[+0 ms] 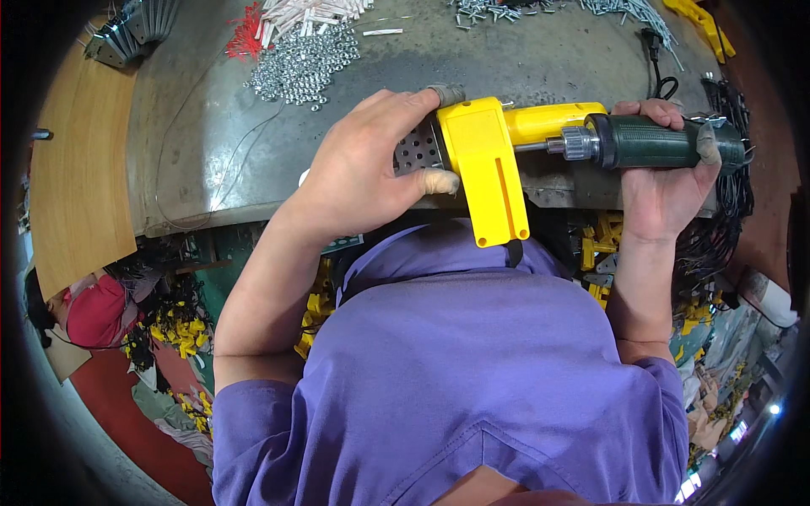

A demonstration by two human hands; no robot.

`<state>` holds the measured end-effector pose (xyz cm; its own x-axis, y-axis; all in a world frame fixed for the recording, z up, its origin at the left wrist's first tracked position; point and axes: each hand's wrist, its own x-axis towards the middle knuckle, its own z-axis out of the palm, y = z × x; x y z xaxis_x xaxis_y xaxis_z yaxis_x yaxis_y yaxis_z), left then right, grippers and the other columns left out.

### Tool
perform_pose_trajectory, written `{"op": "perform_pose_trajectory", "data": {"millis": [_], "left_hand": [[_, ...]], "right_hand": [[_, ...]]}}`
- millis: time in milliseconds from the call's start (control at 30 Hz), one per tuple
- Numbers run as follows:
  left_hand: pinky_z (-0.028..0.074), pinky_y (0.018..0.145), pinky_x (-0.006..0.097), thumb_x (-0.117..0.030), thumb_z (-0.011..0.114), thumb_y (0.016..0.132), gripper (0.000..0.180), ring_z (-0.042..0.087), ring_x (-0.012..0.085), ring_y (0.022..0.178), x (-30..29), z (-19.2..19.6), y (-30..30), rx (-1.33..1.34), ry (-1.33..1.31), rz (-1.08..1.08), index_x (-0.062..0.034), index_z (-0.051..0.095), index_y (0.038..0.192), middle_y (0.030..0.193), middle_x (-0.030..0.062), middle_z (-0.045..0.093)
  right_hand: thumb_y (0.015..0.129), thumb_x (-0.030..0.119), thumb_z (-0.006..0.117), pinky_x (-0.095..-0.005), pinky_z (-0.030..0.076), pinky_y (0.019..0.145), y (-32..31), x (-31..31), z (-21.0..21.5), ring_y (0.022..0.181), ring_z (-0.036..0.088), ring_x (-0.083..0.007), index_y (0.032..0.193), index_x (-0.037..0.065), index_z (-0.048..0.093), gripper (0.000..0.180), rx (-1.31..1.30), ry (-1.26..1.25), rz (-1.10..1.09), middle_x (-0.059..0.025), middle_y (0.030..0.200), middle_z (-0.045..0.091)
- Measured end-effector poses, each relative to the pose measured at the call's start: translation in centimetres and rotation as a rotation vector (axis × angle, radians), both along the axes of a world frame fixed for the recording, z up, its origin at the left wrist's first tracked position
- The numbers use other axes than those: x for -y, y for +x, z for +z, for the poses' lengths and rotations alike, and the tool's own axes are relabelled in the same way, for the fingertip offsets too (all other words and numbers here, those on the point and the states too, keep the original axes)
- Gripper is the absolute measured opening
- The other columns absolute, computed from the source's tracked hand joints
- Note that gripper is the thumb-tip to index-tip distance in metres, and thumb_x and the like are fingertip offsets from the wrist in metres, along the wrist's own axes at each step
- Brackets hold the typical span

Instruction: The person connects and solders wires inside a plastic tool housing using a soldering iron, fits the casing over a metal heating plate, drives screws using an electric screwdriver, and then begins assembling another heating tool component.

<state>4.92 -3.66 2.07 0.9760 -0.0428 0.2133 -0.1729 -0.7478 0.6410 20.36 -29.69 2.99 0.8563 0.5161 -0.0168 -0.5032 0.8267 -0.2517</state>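
My left hand (359, 164) is closed around a perforated metal tube (418, 152) on a yellow plastic housing (474, 152). Its thumb and a finger wear worn tip covers. From the housing a slotted yellow flap hangs down, and a rounded yellow section (553, 121) extends to the right. In my right hand (662, 198) lies a dark green power screwdriver (645, 142), held level. Its bit points left and reaches the side of the housing; the exact contact spot is hidden. Both are held over the near edge of the metal worktable (228, 160).
Shiny nuts (304, 63), white sleeves (312, 12) and red pieces (243, 35) are heaped at the back. Screws (624, 10) lie at the back right, near a black plug (651, 44). Black cables (727, 198) hang at the right edge. Another person (97, 312) is at lower left.
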Motion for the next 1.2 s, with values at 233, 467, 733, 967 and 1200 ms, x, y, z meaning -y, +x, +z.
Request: {"op": "perform_pose_trajectory", "data": {"millis": [233, 467, 733, 967, 1200], "left_hand": [[0.047, 0.082, 0.039, -0.042, 0.08, 0.067, 0.078, 0.059, 0.0342, 0.092, 0.0, 0.6, 0.4, -0.039, -0.017, -0.005, 0.0032, 0.051, 0.123, 0.101, 0.0181, 0.059], [0.047, 0.08, 0.039, -0.045, 0.08, 0.064, 0.08, 0.058, 0.0344, 0.089, -0.3, 0.1, 0.1, -0.04, -0.034, 0.023, 0.0026, 0.052, 0.122, 0.099, 0.0179, 0.059], [0.046, 0.086, 0.041, -0.042, 0.076, 0.07, 0.068, 0.056, 0.0352, 0.1, -0.2, 0.4, 0.5, 0.032, -0.036, -0.045, -0.0014, 0.053, 0.12, 0.108, 0.0181, 0.059], [0.049, 0.077, 0.038, -0.012, 0.066, 0.083, 0.032, 0.061, 0.0322, 0.088, -4.2, 0.6, -2.7, 0.114, 0.329, 0.485, -0.0062, 0.057, 0.113, 0.098, 0.0142, 0.064], [0.049, 0.069, 0.041, -0.003, 0.062, 0.079, 0.024, 0.06, 0.0297, 0.08, -4.6, 0.5, -3.4, 0.079, 0.473, 0.405, -0.0099, 0.059, 0.101, 0.083, 0.0091, 0.063]], "right_hand": [[0.075, 0.018, 0.068, -0.0468, 0.033, 0.104, 2.3, 0.8, 1.3, 0.092, 0.05, -0.0255, 0.095, -0.004, 0.047, 0.036, 0.006, -0.065, -0.13, -0.011, 0.091, 0.049], [0.076, 0.019, 0.066, -0.0467, 0.033, 0.104, 2.6, -1.3, 0.9, 0.093, 0.051, -0.0261, 0.094, -0.004, 0.049, 0.035, 0.044, -0.098, -0.059, -0.0114, 0.089, 0.05], [0.079, 0.016, 0.064, -0.0452, 0.031, 0.107, 3.0, -2.1, 1.0, 0.091, 0.051, -0.0251, 0.097, -0.004, 0.044, 0.033, -0.001, -0.118, 0.001, -0.0103, 0.089, 0.047], [0.078, 0.011, 0.064, -0.0471, 0.027, 0.109, 3.2, -1.5, 0.9, 0.096, 0.049, -0.0259, 0.098, -0.006, 0.043, 0.034, 0.017, -0.089, 0.02, -0.0135, 0.095, 0.045], [0.078, 0.009, 0.063, -0.0476, 0.026, 0.11, 2.9, -1.3, 1.0, 0.098, 0.048, -0.0257, 0.099, -0.005, 0.041, 0.033, 0.021, -0.121, -0.021, -0.0131, 0.095, 0.044]]}}
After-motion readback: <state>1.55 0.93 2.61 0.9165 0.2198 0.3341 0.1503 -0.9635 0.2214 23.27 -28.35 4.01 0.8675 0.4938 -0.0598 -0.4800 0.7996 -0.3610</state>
